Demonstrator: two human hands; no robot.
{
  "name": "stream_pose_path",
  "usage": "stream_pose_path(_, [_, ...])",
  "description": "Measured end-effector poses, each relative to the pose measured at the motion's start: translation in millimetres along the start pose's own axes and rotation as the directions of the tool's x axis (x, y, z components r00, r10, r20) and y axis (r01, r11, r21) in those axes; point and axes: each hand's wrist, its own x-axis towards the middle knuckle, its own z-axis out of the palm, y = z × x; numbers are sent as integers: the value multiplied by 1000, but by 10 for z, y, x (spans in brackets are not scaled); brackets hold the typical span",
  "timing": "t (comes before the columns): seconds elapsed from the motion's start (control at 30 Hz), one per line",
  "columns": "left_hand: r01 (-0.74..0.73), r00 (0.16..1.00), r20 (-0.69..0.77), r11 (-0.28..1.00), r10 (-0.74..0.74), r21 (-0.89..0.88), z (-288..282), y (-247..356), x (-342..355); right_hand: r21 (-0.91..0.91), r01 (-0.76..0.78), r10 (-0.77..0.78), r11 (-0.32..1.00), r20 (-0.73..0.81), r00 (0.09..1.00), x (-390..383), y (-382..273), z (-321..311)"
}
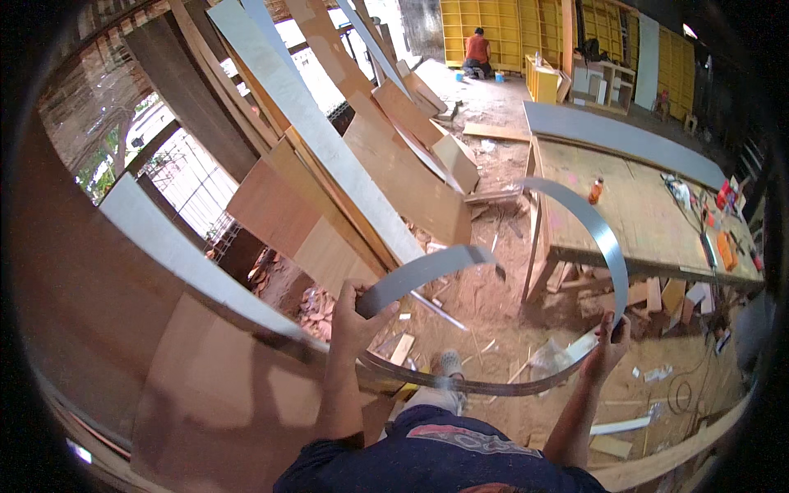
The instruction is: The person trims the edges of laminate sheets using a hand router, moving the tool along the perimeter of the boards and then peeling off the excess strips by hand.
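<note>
A long, thin, flexible grey laminate strip [610,240] is held in the air in front of me, bent into wide curves. My left hand [355,319] grips it between thumb and fingers, and one end arcs away past that hand. On the other side, my right hand [609,343] pinches the strip, whose other end curves up and over toward the workbench. Between the two hands the strip sags in a dark loop close to my shirt. Both hands are closed on it, clear of the ground.
A wooden workbench [608,193] at the right carries an orange bottle [596,191], tools and a long grey panel [616,135]. Boards and a white panel [320,123] lean at the left. Wood scraps [403,349] litter the dirt floor. Far off, a person [477,51] crouches near yellow shelving.
</note>
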Motion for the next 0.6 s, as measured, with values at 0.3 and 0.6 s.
stream_pose_path(0.3, [-159, 968, -175, 980, 179, 118, 735, -884, 2543, 38, -181, 184, 983, -72, 980, 1838, 732, 1789])
stream_pose_path(0.6, [116, 944, -320, 989, -80, 94, 1537, -2061, 4801, 25, -435, 433, 900, -149, 889, 3198, 1598, 2930])
